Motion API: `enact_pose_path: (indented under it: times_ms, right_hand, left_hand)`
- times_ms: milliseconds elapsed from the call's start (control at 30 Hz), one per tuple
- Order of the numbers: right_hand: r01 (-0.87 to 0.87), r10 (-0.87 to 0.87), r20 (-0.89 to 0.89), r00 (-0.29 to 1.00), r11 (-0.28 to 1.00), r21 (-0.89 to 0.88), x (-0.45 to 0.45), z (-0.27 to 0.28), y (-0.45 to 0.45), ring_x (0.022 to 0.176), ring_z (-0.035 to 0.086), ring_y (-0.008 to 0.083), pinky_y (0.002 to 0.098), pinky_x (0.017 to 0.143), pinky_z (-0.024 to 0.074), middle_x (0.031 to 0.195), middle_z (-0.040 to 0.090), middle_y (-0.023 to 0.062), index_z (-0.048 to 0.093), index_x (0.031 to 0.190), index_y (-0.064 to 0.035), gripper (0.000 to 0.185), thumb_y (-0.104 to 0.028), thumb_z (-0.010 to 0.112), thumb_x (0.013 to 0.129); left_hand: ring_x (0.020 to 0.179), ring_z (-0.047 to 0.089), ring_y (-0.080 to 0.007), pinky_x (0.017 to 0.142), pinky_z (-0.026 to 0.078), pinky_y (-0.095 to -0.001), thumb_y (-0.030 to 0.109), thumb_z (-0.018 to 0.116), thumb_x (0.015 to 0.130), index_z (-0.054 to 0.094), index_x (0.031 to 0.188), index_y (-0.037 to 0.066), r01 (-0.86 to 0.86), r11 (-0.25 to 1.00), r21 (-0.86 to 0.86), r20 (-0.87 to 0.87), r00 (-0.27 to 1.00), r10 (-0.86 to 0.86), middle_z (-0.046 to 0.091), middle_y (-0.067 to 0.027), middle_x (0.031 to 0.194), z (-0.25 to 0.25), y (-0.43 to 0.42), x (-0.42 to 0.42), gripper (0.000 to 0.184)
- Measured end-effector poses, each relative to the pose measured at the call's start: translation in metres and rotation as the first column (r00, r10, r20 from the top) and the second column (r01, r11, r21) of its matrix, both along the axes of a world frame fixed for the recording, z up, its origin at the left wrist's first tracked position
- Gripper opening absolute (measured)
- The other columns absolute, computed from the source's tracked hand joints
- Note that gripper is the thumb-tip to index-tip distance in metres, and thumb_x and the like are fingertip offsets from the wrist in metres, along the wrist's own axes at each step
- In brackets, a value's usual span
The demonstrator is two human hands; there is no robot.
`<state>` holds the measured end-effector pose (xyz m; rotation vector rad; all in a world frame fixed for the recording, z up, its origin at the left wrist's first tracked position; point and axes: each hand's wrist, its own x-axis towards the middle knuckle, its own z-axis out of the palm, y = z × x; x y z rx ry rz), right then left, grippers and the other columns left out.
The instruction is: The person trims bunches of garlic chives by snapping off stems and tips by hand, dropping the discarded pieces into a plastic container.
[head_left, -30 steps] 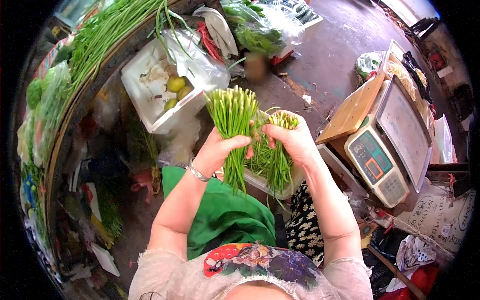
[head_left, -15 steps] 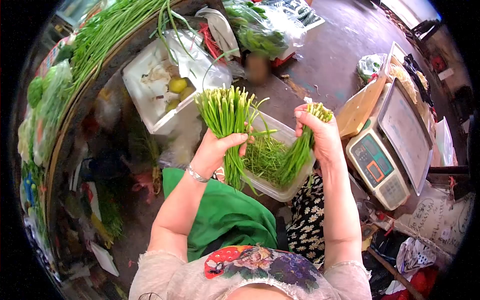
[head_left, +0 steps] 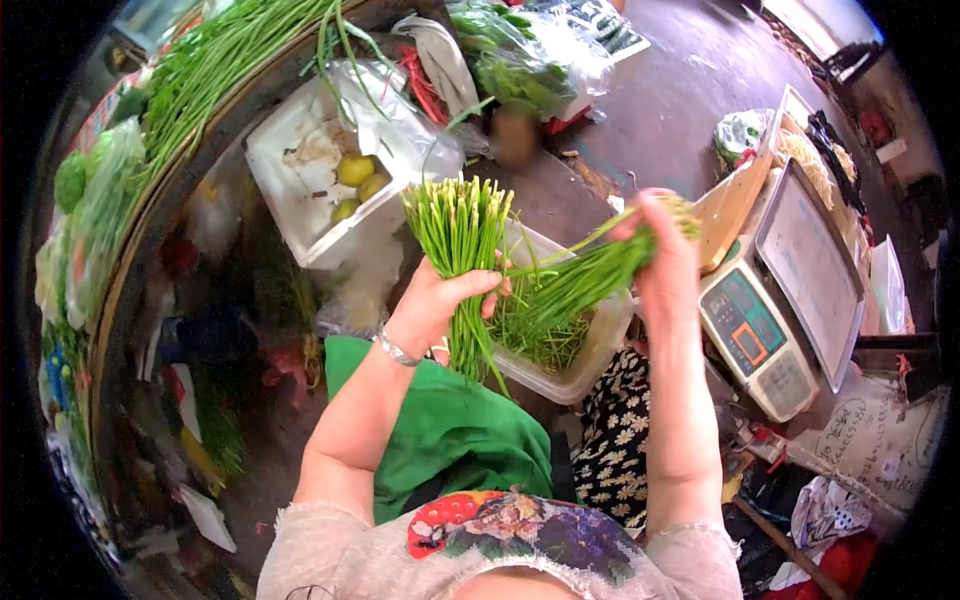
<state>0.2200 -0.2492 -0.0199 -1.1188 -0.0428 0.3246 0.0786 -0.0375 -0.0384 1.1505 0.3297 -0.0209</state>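
My left hand [head_left: 455,290] is closed around a thick bunch of chives [head_left: 457,225]. The pale cut ends point up, and the rest hangs below my fist. My right hand [head_left: 665,250], blurred by motion, is closed on a second bunch of chives [head_left: 590,280]. That bunch slants down to the left, with its cut ends beside my thumb. Below both hands stands a clear plastic tub [head_left: 608,345] with loose green strands [head_left: 545,335] in it. The right bunch passes over the tub and partly covers it.
A white foam box [head_left: 300,170] with several yellow-green fruits [head_left: 356,170] lies at the upper left. To the right stands a digital scale [head_left: 755,325] beside a wooden board [head_left: 722,215]. Long green stalks [head_left: 215,110] lie along the curved left edge. Bagged greens [head_left: 525,70] sit at the top.
My right hand has moved slightly right, and its bunch has swung from hanging down to slanting leftward over the tub. The left bunch has shifted slightly right.
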Motion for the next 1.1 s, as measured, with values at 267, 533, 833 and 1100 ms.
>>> enact_pose_path:
  times_ms: [267, 533, 833, 1100]
  right_hand:
    - [-0.111, 0.119, 0.106, 0.987, 0.991, -0.075, 0.002, -0.001, -0.017, 0.068, 0.061, 0.0137, 0.0272, 0.065, 0.051, 0.078, 0.064, 0.0049, 0.06, 0.097, -0.0045, 0.015, -0.009, 0.066, 0.083]
    - [-0.495, 0.496, 0.012, 0.869, 0.869, -0.02, -0.033, -0.02, 0.035, 0.078, 0.063, 0.0097, 0.0265, 0.072, 0.0523, 0.089, 0.068, 0.0037, 0.064, 0.098, -0.0013, 0.017, -0.002, 0.069, 0.082]
    - [-0.072, 0.072, 0.023, 0.997, 0.997, -0.01, 0.0, -0.009, -0.002, 0.064, 0.058, 0.012, 0.0253, 0.06, 0.0476, 0.074, 0.062, 0.0014, 0.063, 0.092, -0.0057, 0.013, -0.011, 0.071, 0.083]
    - [0.103, -0.104, 0.08, 0.991, 0.995, 0.018, 0.008, 0.001, -0.016, 0.069, 0.061, 0.0146, 0.0281, 0.066, 0.0507, 0.078, 0.064, 0.0048, 0.061, 0.095, -0.005, 0.013, -0.01, 0.068, 0.085]
  left_hand:
    - [0.07, 0.061, -0.0222, 0.057, 0.05, -0.0319, 0.008, 0.067, 0.081, 0.056, 0.111, -0.001, -0.02, 1.0, -0.006, 0.019, 1.0, 0.02, 0.063, -0.0157, 0.102, 0.001, 0.001, 0.001, 0.034]
    - [0.071, 0.062, -0.0223, 0.055, 0.05, -0.0321, 0.007, 0.067, 0.081, 0.056, 0.111, 0.0, 0.056, 0.998, 0.0, 0.032, 0.998, -0.056, 0.063, -0.014, 0.097, -0.003, -0.009, 0.003, 0.033]
    - [0.064, 0.061, -0.0205, 0.054, 0.049, -0.0316, 0.009, 0.068, 0.08, 0.06, 0.106, -0.001, -0.076, 0.996, 0.056, -0.006, 0.997, 0.076, 0.064, -0.0125, 0.087, -0.001, 0.002, 0.0, 0.028]
    - [0.065, 0.061, -0.0186, 0.057, 0.05, -0.0315, 0.007, 0.065, 0.081, 0.056, 0.116, -0.001, -0.034, 0.998, 0.049, -0.014, 0.999, 0.035, 0.062, -0.0126, 0.108, 0.005, 0.003, -0.001, 0.038]
